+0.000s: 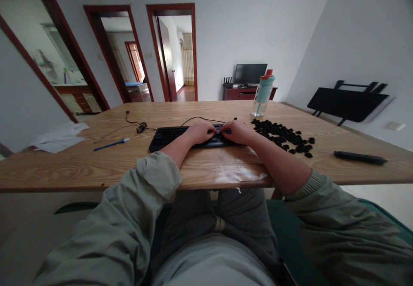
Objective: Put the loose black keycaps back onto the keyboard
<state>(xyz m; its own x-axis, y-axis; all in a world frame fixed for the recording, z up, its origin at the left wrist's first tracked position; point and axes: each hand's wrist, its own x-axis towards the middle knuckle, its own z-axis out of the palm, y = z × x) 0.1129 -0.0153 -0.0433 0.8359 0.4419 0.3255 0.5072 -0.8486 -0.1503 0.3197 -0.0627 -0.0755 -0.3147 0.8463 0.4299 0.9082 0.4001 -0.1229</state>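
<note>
A black keyboard (167, 136) lies on the wooden table in front of me, its cable looping away behind it. My left hand (201, 132) rests over the middle of the keyboard with its fingers curled closed. Close beside it, my right hand (238, 132) bends over the keyboard's right part, thumb and fingers pinched together. Whatever sits between the fingertips of either hand is too small and blurred to make out. Right of the keyboard is a loose heap of small black pieces that look like keycaps (277, 132).
A clear bottle with a red lid (262, 94) stands behind the heap. At right lies a long black object (359, 157). To the left are a blue-handled brush (111, 144), a coiled cable (141, 127) and white paper (60, 137). The table's front edge (135, 188) is near my body.
</note>
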